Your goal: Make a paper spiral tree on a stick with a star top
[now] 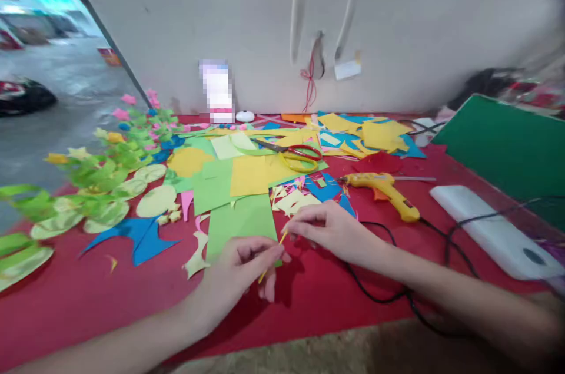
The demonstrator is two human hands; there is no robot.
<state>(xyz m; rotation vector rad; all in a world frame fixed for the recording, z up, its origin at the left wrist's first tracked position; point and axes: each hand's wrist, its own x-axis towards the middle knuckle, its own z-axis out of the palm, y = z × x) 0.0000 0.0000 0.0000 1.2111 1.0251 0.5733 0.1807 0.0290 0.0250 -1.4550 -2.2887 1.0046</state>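
Between my two hands runs a thin yellow paper strip (pixel 283 238), slanting over the front of the red table. My left hand (pixel 251 262) pinches its lower part between thumb and fingers. At the upper end, the fingertips of my right hand (pixel 324 227) are closed on the same strip. Under and behind my left hand lie green paper sheets (pixel 241 224). A yellow paper piece (pixel 249 175) rests on top of them. Scissors (pixel 296 155) with red and yellow handles lie further back on the paper.
A yellow glue gun (pixel 388 188) lies to the right, its black cord (pixel 450 253) looping near my right forearm. Beyond is a white power strip (pixel 489 227). Paper plants (pixel 110 162) stand at the left. Blue scraps (pixel 141 238) lie in front of them. A blurred phone-like screen (pixel 218 91) leans against the wall.
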